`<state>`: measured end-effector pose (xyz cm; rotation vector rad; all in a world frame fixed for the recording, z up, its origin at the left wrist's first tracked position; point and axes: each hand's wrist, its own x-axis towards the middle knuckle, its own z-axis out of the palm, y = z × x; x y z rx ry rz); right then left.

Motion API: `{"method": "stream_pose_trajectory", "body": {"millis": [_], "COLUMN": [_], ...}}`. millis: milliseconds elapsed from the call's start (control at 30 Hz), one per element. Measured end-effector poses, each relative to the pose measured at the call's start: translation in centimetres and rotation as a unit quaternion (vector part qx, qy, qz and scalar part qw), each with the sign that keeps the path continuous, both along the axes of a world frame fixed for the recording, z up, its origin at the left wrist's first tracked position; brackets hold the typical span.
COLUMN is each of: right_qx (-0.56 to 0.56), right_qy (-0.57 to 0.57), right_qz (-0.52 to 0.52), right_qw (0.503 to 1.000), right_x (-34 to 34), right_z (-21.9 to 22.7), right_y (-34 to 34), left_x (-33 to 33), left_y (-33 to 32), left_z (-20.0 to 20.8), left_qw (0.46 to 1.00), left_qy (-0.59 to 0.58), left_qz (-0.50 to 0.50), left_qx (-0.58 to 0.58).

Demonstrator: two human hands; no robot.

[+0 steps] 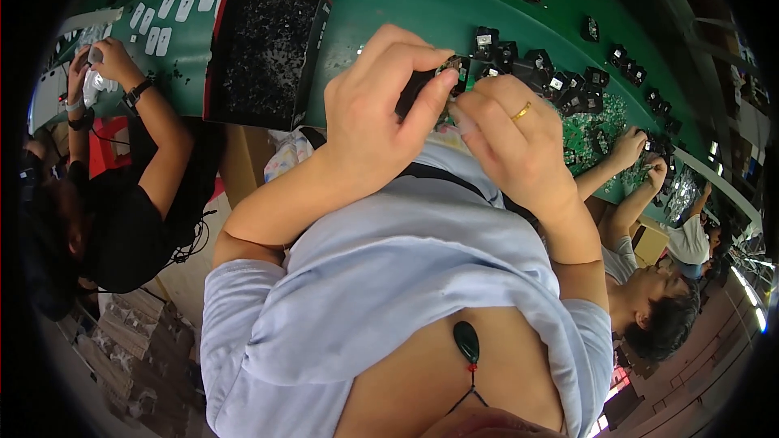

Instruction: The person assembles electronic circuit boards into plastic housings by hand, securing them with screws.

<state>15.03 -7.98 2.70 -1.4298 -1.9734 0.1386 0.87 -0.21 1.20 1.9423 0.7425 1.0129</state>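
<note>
Black module [463, 67]: raised between the left hand [377, 101] and the right hand [515, 134], over the near side of the green table [389, 4].
Facing: a side with small board parts shows past the left fingertips, toward the right and partly upward.
Long axis: cannot be told for certain, as fingers cover much of the body.
Left grip: thumb and forefinger pinch the black module, the other fingers curled behind.
Right grip: fingertips bunched at the module's near right side; whether they pinch a small part cannot be told.
Right finger: gold ring [522, 111].
Left of the hands: red-rimmed box [317, 53] of small black pieces, with white plates [185, 7] beyond.
Right of the hands: clustered black housings [535, 73] and heaped green boards [580, 146].
Neighbours: co-workers' hands [629, 148] at both sides.
</note>
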Motion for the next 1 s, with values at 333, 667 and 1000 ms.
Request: {"method": "stream_pose_trajectory", "body": {"millis": [333, 667, 1000], "right_qx": [-0.014, -0.016, -0.017], "right_qy": [0.032, 0.018, -0.016], "right_qz": [-0.002, 0.032, 0.015], "right_qw": [0.999, 0.999, 1.000], "right_x": [0.5, 0.7, 0.6], "right_z": [0.3, 0.5, 0.7], "right_y": [-0.2, 0.0, 0.3], "left_x": [-0.2, -0.2, 0.0], "left_y": [0.0, -0.1, 0.1], "left_z": [0.6, 0.7, 0.3], "left_qw": [1.000, 1.000, 1.000], "left_qy": [0.020, 0.021, 0.008], "left_qz": [0.000, 0.003, 0.007], "left_qx": [-0.020, -0.022, 0.022]}}
